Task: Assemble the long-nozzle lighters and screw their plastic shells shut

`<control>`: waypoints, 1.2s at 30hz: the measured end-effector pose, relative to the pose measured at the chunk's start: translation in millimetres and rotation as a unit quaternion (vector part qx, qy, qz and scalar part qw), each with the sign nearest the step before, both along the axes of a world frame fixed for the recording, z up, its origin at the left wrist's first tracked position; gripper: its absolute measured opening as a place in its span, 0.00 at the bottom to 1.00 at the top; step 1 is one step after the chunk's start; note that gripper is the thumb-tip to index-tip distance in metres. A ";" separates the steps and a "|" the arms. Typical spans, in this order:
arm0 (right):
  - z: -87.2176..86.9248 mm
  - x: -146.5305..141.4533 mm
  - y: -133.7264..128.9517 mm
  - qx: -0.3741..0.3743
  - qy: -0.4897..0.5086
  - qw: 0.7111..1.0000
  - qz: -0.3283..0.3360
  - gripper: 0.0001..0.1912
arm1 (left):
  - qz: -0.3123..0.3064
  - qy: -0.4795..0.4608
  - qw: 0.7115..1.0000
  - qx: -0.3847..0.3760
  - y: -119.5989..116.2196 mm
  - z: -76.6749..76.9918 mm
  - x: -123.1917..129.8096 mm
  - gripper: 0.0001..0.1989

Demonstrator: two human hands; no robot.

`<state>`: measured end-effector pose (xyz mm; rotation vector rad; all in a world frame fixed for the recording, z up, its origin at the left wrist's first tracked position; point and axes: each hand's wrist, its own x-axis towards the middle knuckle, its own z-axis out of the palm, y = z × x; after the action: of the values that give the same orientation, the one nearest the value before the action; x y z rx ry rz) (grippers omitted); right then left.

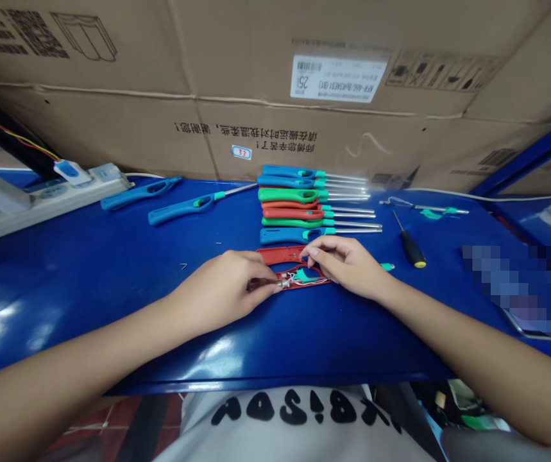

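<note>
A red lighter casing [279, 256] is laid split open on the blue tabletop [237, 353], right below some lined-up lighters [287, 195]. A small metal part [283, 283] is pinched by the left hand [229, 279]; the right hand [349, 264] is half-curled, its grip can't really be told.

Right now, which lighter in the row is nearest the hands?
The blue lighter at the row's near end, beyond the red casing; the others lie farther back.

I see modest, diffuse light on my feed, with white glare on the blue tabletop [111, 269] at left and near its front edge. Small carton [237, 64] print looks soft; a pixelated patch [520, 289] blocks the right.
</note>
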<state>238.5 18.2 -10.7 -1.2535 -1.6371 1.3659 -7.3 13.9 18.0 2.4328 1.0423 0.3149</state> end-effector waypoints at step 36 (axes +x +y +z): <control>-0.1 -2.5 -2.4 0.036 -0.026 0.999 0.005 0.13 | 0.056 0.000 0.997 -0.059 6.6 -1.0 -1.4 0.04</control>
<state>236.0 15.8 -10.8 -1.2499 -1.7145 1.2770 -8.7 20.5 17.0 2.2753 1.1660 0.2827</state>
